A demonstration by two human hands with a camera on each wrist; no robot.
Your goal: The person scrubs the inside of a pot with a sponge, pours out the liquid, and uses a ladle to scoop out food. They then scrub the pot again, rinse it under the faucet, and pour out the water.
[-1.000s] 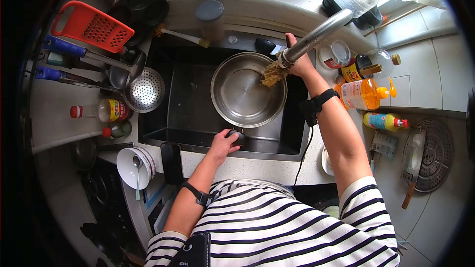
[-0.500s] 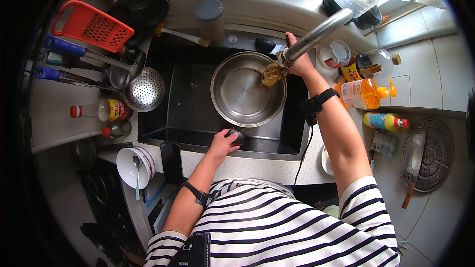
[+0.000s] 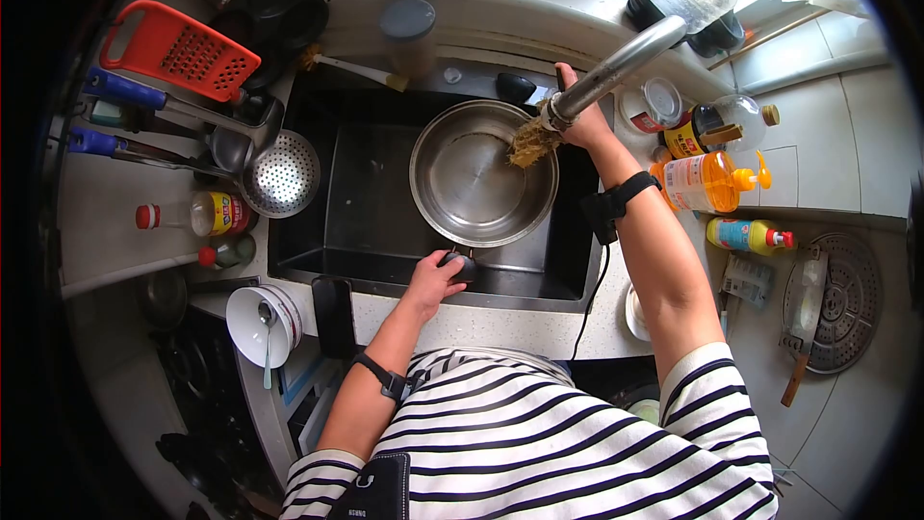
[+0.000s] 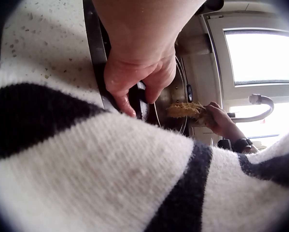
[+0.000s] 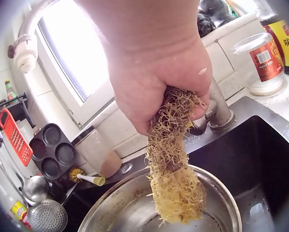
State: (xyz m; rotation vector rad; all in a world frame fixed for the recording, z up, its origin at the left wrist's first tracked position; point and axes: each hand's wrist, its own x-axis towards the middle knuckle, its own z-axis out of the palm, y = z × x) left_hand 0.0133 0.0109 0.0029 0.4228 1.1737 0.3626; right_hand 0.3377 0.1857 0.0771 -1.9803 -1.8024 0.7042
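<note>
A round steel pan (image 3: 472,173) sits in the black sink, its short black handle (image 3: 466,268) toward the front edge. My left hand (image 3: 435,281) grips that handle; in the left wrist view the thumb and fingers of the left hand (image 4: 139,79) lie either side of it. My right hand (image 3: 583,120), partly hidden by the tap, holds a fibrous yellow-brown scrubber (image 3: 534,143) over the pan's right side. The right wrist view shows the right hand (image 5: 159,87) gripping the scrubber's (image 5: 176,188) dark upper end, its frayed lower end over the pan (image 5: 221,200).
The tap spout (image 3: 626,67) crosses above the right hand. Bottles, among them an orange pump bottle (image 3: 698,183), stand right of the sink (image 3: 371,202). A skimmer (image 3: 281,175) and red grater (image 3: 188,50) are at the left; stacked bowls (image 3: 252,332) stand at front left.
</note>
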